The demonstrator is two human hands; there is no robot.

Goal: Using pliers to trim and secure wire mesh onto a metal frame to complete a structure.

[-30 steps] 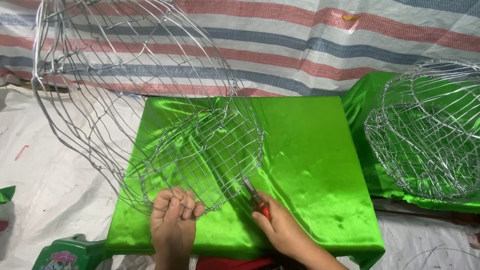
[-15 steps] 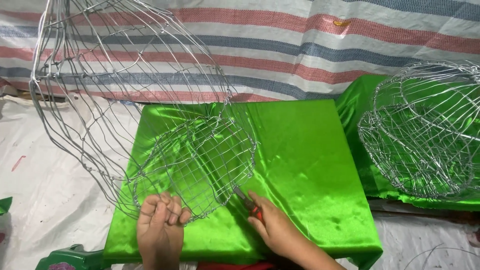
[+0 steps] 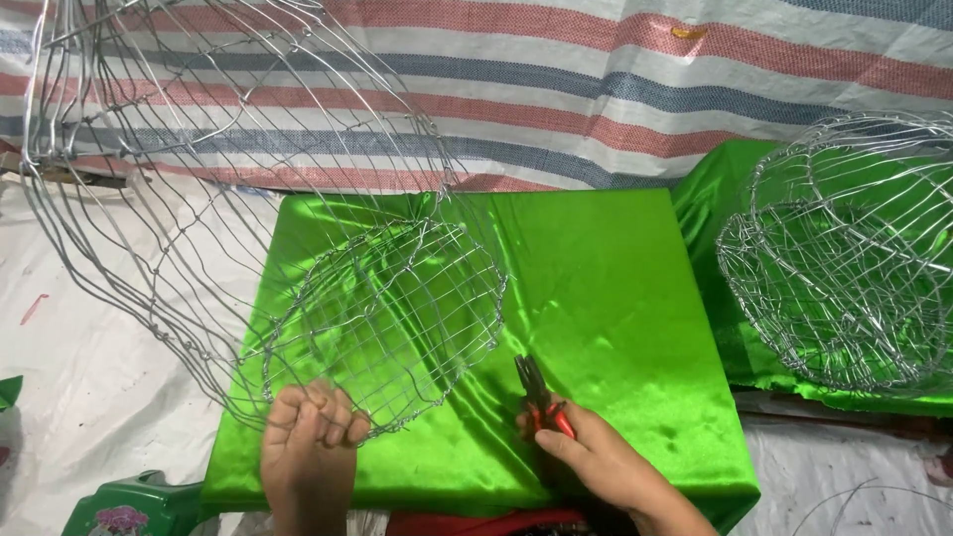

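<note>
left hand (image 3: 310, 437) is curled into a loose fist, knuckles up, fingers hooked tight. right hand (image 3: 596, 462) sits low, palm down, fingers closed in a grip.

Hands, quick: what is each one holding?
Left hand: closed on the rim of the wire basket frame.
Right hand: closed on red-handled pliers.
</note>
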